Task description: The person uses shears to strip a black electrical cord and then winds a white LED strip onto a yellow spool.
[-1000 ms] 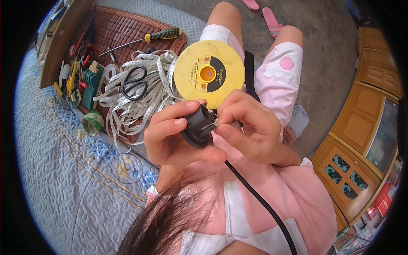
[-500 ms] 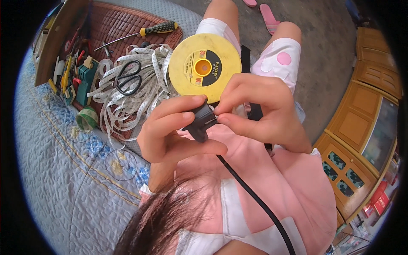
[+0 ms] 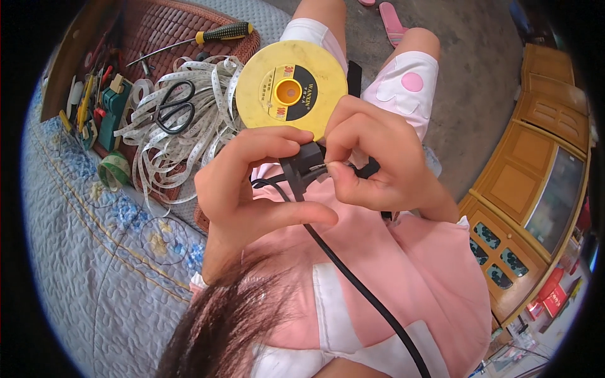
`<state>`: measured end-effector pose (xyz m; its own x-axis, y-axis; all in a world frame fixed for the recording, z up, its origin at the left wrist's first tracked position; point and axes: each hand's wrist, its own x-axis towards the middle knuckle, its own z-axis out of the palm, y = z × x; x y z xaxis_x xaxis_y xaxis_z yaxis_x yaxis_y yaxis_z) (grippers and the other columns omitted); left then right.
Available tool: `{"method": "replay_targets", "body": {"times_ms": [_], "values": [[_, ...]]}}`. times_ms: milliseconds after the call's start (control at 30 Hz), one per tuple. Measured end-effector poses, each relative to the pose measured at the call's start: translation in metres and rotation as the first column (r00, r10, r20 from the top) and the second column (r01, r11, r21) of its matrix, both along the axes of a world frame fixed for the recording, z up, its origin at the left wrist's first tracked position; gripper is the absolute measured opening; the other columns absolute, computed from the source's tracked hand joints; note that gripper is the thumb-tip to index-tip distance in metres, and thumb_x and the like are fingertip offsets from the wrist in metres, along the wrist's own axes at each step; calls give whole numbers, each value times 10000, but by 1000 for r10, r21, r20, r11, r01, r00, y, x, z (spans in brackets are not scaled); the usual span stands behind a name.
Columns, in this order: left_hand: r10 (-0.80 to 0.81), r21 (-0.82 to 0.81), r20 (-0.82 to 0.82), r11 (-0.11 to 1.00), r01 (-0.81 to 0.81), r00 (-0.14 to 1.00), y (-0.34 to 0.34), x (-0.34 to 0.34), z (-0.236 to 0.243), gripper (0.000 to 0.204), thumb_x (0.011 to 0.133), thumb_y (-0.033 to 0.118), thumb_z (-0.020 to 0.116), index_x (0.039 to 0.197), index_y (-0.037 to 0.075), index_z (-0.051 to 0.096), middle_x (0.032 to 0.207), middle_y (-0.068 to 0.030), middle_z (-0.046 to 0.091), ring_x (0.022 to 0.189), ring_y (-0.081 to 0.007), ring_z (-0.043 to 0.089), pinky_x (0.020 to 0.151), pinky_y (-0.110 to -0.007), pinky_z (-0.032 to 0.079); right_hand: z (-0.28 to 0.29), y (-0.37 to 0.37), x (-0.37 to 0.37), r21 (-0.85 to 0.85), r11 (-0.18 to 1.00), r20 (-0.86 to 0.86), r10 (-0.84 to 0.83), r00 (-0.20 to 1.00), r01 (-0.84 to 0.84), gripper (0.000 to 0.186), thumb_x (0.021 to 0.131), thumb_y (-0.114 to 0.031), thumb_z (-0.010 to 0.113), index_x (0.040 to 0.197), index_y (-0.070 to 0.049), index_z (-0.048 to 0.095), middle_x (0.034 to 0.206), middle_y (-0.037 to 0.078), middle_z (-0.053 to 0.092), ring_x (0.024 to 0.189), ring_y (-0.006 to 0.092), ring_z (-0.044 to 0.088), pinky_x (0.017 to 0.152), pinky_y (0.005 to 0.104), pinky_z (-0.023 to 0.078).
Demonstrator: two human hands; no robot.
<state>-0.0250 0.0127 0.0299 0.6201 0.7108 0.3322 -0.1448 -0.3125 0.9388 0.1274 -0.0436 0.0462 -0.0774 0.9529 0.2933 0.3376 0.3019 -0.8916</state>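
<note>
The left hand [image 3: 230, 179] grasps a black fitting [image 3: 300, 169] between fingers and thumb; the right hand [image 3: 381, 160] pinches a thin piece [image 3: 319, 167] beside it, black cable [image 3: 353, 280] below the fingers. Work seems midway: both held, what remains unclear

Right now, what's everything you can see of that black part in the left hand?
The black part looks like plastic: a squarish block with a wider flange on its left side. It is held up in front of the pink shirt. Fingertips of the left hand touch its top. At its right side, the right hand pinches a small, thin piece. A black cable runs below; whether they join is hidden.
</note>
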Motion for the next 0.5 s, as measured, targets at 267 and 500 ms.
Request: {"method": "replay_targets", "body": {"times_ms": [267,500], "values": [[41,-97,-25,994,-44,999,-4,2,0,534,431,198,752,804,-46,458,802,-149,549,705,-156,555,606,-234,460,-5,-12,-8,-202,976,-200,-121,972,80,87,666,-10,501,713,-4,428,625,60,443,491,116,460,439,217,366],[71,-13,-70,997,-72,995,-7,2,2,499,439,201,748,778,-41,473,768,-119,554,663,-129,556,571,-216,460,-14,-15,-8,-204,978,-299,-110,948,49,89,678,-12,491,738,-5,426,656,54,440,519,101,438,463,205,355]]}}
